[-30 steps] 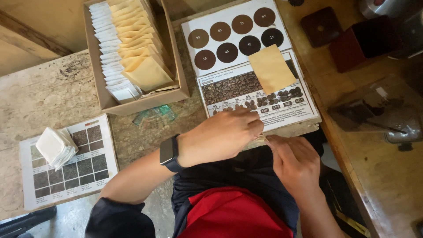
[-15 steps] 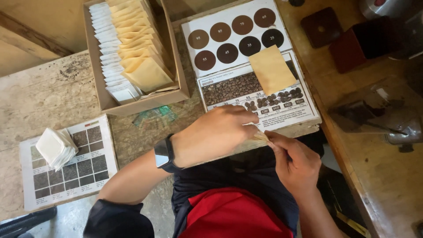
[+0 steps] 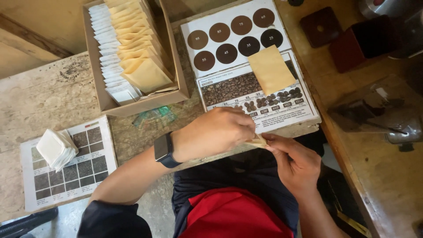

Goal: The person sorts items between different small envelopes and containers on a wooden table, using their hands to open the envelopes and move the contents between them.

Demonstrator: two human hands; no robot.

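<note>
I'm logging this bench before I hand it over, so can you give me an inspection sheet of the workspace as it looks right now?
Surface: worn wooden table, scuffed and stained.
Job's things: small tan packet pinched between left hand and right hand at the table edge.
Clutter: cardboard box of tan and white packets; tan envelope lying on a colour chart with brown discs; stack of white packets on a grid chart.
Grippers: both hands closed on the packet; dark watch on the left wrist.
Cables: nothing seen.
Surroundings: dark red boxes on a side bench.
</note>
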